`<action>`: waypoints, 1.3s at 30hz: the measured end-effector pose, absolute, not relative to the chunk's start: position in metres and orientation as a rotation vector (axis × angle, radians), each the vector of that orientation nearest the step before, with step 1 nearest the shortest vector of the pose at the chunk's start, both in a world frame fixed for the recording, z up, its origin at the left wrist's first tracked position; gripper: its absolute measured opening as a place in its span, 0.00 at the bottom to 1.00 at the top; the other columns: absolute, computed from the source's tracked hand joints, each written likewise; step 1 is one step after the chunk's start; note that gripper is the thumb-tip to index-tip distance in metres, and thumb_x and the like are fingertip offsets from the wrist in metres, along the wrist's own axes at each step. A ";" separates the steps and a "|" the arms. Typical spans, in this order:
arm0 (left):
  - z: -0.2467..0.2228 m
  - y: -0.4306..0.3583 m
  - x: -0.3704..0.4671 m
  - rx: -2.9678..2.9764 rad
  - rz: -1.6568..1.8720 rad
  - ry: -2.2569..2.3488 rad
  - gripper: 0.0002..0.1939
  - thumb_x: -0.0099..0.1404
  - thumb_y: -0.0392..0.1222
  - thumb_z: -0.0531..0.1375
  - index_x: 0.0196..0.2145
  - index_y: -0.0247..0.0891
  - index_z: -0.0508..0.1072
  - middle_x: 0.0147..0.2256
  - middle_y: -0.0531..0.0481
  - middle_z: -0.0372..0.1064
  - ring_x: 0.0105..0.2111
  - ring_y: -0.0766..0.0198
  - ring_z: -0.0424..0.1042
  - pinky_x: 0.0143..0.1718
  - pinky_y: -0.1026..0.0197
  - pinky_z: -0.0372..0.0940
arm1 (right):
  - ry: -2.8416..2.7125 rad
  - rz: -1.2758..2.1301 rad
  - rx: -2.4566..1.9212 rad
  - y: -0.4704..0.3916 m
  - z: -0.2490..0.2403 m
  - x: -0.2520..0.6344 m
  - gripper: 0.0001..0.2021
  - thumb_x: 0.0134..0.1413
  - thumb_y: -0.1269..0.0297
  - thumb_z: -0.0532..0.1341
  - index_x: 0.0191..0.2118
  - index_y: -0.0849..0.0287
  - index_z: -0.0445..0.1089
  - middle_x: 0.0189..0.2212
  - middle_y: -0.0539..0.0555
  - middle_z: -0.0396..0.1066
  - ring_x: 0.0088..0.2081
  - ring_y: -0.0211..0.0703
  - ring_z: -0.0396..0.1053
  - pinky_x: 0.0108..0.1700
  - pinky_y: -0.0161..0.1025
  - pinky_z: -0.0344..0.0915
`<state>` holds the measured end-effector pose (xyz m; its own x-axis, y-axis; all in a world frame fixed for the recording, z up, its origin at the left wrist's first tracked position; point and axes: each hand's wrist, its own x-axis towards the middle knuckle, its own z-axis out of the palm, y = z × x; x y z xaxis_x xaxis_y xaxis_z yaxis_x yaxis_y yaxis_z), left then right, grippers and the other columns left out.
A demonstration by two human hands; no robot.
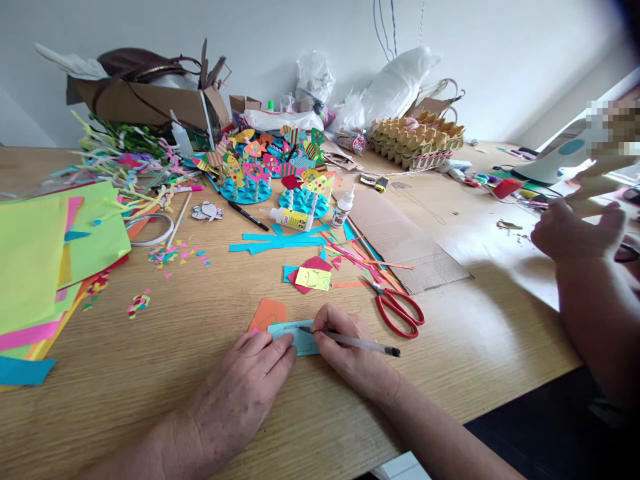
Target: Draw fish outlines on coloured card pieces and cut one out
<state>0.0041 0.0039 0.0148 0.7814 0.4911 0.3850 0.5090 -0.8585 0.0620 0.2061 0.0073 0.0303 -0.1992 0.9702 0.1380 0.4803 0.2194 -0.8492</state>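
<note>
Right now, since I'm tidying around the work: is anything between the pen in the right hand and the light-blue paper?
Nothing visible: the clear-barrelled pen in the right hand has its tip at the light-blue paper. The left hand covers part of the paper's left side, clear of the tip.

A: ok, what's the count over there?
B: one pen point(361, 343) in my right hand point(350, 350), one pair of red-handled scissors point(381, 298), one black marker point(249, 217) — oh, and one flat cardboard sheet point(403, 243).
A: bottles point(294, 219)?
B: I've got two near that marker — one lying, one standing.
</note>
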 end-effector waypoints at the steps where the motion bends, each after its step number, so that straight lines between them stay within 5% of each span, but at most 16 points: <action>1: 0.015 0.004 0.004 -2.919 -0.612 -0.818 0.17 0.69 0.29 0.47 0.47 0.33 0.72 0.45 0.45 0.72 0.41 0.57 0.68 0.43 0.52 0.67 | -1.785 0.888 -1.350 0.007 0.031 0.206 0.07 0.44 0.76 0.52 0.25 0.56 0.57 0.18 0.43 0.56 0.21 0.35 0.55 0.25 0.32 0.53; 39: 0.010 0.002 0.003 -2.912 -0.601 -0.832 0.17 0.69 0.30 0.47 0.47 0.33 0.72 0.47 0.46 0.71 0.43 0.55 0.67 0.45 0.51 0.64 | -1.766 0.852 -1.340 0.008 0.030 0.208 0.06 0.45 0.75 0.51 0.25 0.56 0.58 0.18 0.44 0.55 0.21 0.35 0.54 0.24 0.32 0.51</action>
